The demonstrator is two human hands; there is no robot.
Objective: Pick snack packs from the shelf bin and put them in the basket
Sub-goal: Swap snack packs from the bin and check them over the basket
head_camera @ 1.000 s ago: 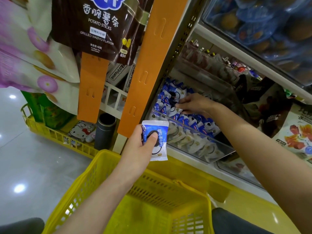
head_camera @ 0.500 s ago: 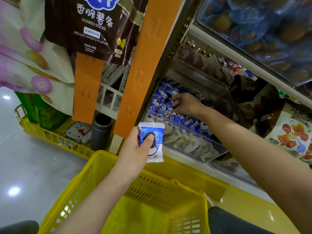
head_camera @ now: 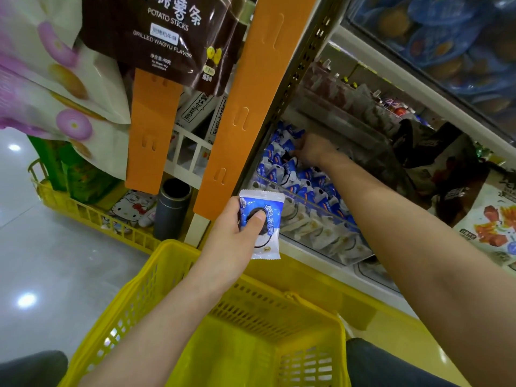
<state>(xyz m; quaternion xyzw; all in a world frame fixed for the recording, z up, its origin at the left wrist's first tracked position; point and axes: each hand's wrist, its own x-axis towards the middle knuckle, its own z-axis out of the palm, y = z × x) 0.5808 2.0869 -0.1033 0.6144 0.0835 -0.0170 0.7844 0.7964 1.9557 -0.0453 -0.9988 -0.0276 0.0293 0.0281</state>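
My left hand (head_camera: 233, 236) grips a blue and white cookie snack pack (head_camera: 265, 224), thumb pressed on its front, just above the far rim of the yellow basket (head_camera: 195, 289). A clear shelf bin (head_camera: 315, 227) holds several similar blue and white packs (head_camera: 282, 169). My right hand (head_camera: 312, 150) reaches deep into the bin's back left part, fingers down among the packs; blur hides whether it holds one. The visible part of the basket floor shows nothing on it.
Two orange hanging strips (head_camera: 245, 107) and a brown potato sticks bag (head_camera: 164, 32) hang left of the bin. A dark tube (head_camera: 171, 208) and a low yellow rack (head_camera: 92, 216) stand on the left. More snack bags (head_camera: 491, 219) fill the shelf on the right.
My right hand has moved further back and left inside the bin. My left hand keeps the snack pack in about the same spot above the basket.
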